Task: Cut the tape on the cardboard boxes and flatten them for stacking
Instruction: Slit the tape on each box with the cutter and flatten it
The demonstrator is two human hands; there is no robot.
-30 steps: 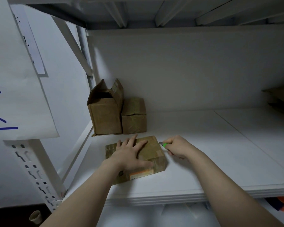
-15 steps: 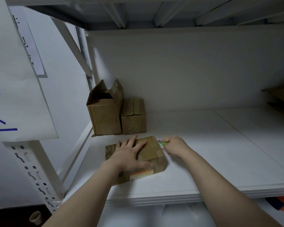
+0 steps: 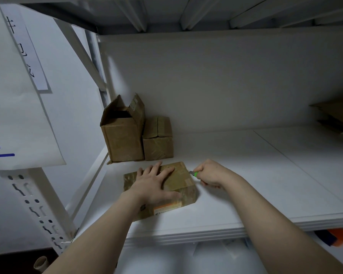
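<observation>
The low brown taped cardboard box point(image 3: 181, 179) lies lengthwise left-to-right near the white shelf's point(image 3: 255, 190) front. The left hand point(image 3: 152, 184) presses its top, fingers spread. The right hand point(image 3: 211, 173), clenched round a green-handled knife point(image 3: 194, 173), sets the blade at the box's right end.

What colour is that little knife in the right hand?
The knife is bright green, clearest in the head view.

A low, sealed cardboard box point(image 3: 179, 179) lies flat in front (orange label on its near side), a green-handled cutter point(image 3: 193, 173) at its top right edge; behind it an open-flapped box point(image 3: 123, 140) stands touching a smaller taped box point(image 3: 158, 148)
</observation>
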